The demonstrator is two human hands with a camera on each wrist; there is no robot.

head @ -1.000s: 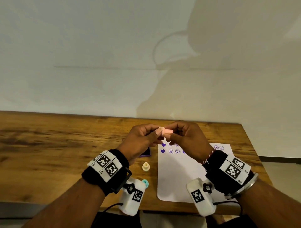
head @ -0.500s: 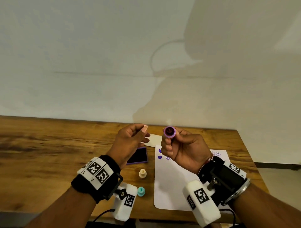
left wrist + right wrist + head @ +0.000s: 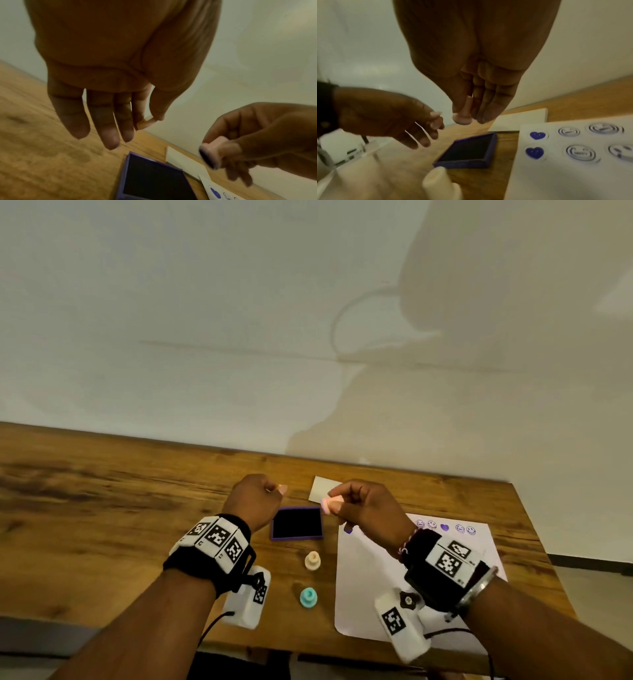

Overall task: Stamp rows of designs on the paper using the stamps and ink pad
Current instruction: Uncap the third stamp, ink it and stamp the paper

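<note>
My right hand (image 3: pixel 337 505) grips a pink stamp (image 3: pixel 329 503) in the air just above the right far corner of the open purple ink pad (image 3: pixel 297 523). The stamp's dark inked face (image 3: pixel 206 158) is tilted toward the left. My left hand (image 3: pixel 274 491) hovers left of it, behind the pad, with fingers (image 3: pixel 109 135) loosely hanging and holding nothing. The white paper (image 3: pixel 394 587) lies to the right, with rows of purple hearts (image 3: pixel 535 152) and smiley prints (image 3: pixel 580 153) along its far edge.
A cream stamp (image 3: pixel 312 560) and a teal stamp (image 3: pixel 308 597) stand on the wooden table (image 3: pixel 102 525) between pad and paper. A white card-like lid (image 3: pixel 322 489) lies behind the pad. The wall rises right behind the table's far edge.
Both hands held the pink stamp together; the left hand let go and drew left. The right hand turned the stamp's face up, then brought it down near the ink pad.
</note>
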